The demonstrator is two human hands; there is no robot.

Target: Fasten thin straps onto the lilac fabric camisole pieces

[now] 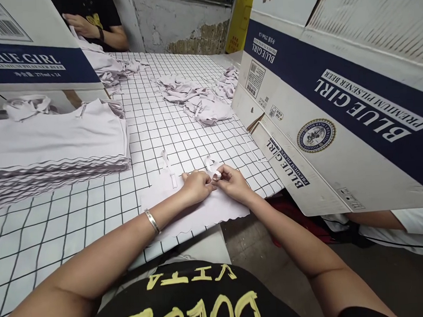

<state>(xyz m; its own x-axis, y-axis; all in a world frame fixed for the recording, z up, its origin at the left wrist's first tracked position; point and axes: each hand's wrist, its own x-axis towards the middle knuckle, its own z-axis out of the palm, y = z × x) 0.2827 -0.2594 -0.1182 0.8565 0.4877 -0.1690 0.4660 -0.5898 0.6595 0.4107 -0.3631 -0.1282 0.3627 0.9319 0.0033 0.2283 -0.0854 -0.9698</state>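
A pale pink garment (196,216) with a wavy lower hem lies flat at the table's front edge, two thin straps at its top. My left hand (198,186) rests on its upper part, fingers curled and pinched at the cloth's top edge. Close beside it, my right hand (232,183) pinches the right strap (212,165) between thumb and fingers near where it joins the top. The left strap (167,164) lies loose on the table, a small slider showing near its lower end. What exactly the left fingertips grip is partly hidden.
A thick stack of matching garments (51,143) sits at left, beneath a propped carton (35,49). Loose garments (197,100) lie farther back on the grid-patterned table cover (141,115). A large carton (322,105) leans at right. Across the table, a person's hand (80,26) holds cloth.
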